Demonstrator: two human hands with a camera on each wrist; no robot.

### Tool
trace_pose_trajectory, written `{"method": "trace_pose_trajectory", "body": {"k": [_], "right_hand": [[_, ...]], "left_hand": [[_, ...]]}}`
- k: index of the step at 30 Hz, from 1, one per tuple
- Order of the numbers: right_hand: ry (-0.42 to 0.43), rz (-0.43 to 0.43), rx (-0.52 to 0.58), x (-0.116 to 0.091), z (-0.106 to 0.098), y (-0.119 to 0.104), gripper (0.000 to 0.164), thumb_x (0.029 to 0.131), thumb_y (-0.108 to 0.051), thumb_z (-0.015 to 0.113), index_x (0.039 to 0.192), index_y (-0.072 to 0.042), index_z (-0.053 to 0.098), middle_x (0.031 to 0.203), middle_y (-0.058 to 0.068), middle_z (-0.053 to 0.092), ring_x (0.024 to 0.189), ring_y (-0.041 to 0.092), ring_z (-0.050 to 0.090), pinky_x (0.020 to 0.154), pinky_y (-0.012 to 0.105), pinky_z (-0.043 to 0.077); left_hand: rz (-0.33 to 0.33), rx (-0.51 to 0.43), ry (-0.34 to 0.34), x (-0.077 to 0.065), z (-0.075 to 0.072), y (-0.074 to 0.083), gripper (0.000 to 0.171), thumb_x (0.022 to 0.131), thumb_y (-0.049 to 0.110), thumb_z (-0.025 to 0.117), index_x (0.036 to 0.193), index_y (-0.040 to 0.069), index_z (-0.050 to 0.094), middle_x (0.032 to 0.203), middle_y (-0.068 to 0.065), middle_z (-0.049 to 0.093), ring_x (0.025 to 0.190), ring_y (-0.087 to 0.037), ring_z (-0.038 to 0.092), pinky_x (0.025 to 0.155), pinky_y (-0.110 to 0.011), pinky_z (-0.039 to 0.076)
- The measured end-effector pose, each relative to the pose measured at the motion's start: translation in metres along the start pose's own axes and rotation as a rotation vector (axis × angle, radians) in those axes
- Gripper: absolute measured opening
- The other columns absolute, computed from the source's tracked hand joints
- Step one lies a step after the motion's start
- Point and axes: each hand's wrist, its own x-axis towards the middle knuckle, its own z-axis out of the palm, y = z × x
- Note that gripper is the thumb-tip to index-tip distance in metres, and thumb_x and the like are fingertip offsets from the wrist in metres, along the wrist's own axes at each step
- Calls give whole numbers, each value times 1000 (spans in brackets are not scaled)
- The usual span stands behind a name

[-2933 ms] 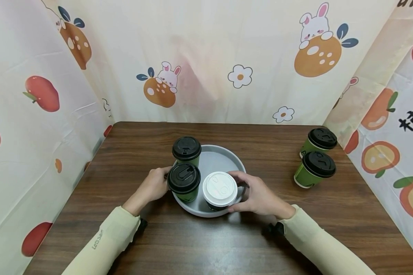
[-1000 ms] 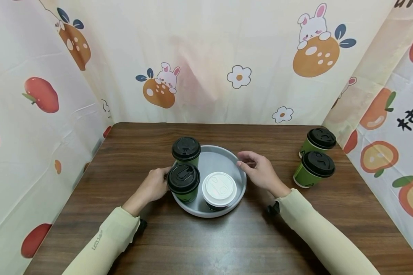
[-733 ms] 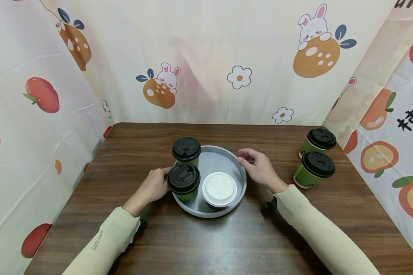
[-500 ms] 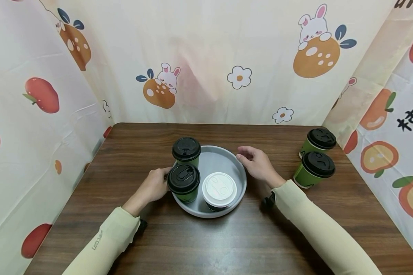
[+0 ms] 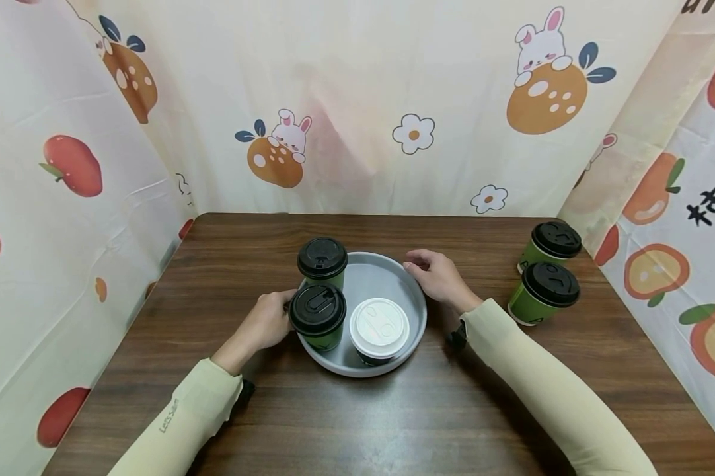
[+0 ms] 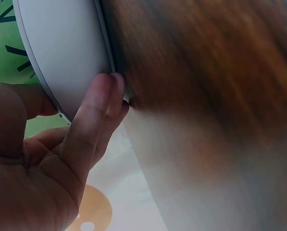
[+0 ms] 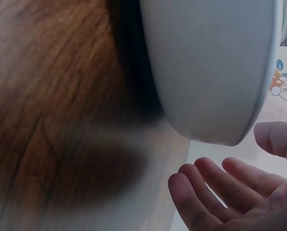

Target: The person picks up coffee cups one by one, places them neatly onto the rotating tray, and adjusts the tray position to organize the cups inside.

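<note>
A round grey tray (image 5: 387, 277) bears two green paper coffee cups with black lids, a rear cup (image 5: 322, 259) and a front cup (image 5: 318, 316), and a coffee cup with a white lid (image 5: 380, 328). On the tray's left side my left hand (image 5: 268, 321) pinches its edge; in the left wrist view the thumb is at the rim and fingers (image 6: 88, 118) lie along the outer wall. My right hand (image 5: 442, 277) is by the tray's far right rim. The right wrist view shows its relaxed fingers (image 7: 220, 183) apart from the tray wall (image 7: 205, 67).
Two more green coffee cups with black lids, a nearer cup (image 5: 542, 294) and a farther cup (image 5: 549, 246), stand at the right of the brown wooden table (image 5: 357, 423). Printed cloth curtains (image 5: 363, 99) border the back and both sides.
My right hand has let go of the white-lidded cup, moved back to the tray's far right side and drawn in toward the rim. The left hand and cups have stayed put.
</note>
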Motion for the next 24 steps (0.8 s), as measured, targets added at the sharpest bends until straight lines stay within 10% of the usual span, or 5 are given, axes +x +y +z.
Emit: {"method": "trace_pose_trajectory", "body": {"k": [24], "right_hand": [[-56,-11,-62,13,9,0,29,105,-22,60,124,-4,72,113,14,72,98,26,64,81,37,53]], "left_hand": [[13,17,18,0,1,0,25,97,5,59,113,16,74,86,2,68,89,-20,59,84,-42,52]]}}
